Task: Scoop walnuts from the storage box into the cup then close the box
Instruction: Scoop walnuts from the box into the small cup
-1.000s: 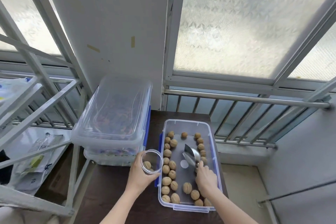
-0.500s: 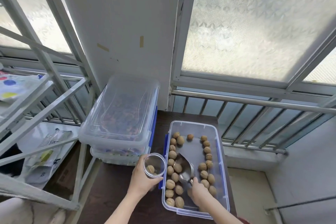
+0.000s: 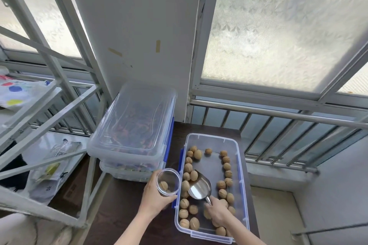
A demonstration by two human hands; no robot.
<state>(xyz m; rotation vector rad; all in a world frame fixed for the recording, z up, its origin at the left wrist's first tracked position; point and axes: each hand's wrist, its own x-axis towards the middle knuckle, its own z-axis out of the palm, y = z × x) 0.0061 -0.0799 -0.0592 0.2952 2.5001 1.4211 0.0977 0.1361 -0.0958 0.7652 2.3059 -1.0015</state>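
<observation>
An open, clear storage box (image 3: 238, 157) with blue latches sits on a dark table (image 3: 127, 219), its long side running away from the person, and walnuts (image 3: 197, 154) lie loose over its floor, mostly in two rows along the left and right walls with a bare strip down the middle. The right hand (image 3: 217, 212) reaches into the near end of the box and is closed around the handle of a metal scoop (image 3: 199, 187), whose bowl points up and to the left, toward the left row of nuts; one walnut sits right at the scoop's far lip (whether it is inside the bowl or just touching the edge cannot be told). Several nuts lie under and around this hand, partly hidden by it. The left hand (image 3: 154, 198) is just outside the box's left wall, wrapped around a clear plastic cup (image 3: 168, 182) that is tilted with its mouth up and toward the box, close beside the blue side latch. At least one walnut shows inside the cup. The scoop's bowl and the cup's rim are near each other, with the box wall between them. Behind the cup, two lidded clear boxes (image 3: 131, 125) stand stacked at the table's left rear corner, against a white pillar.
</observation>
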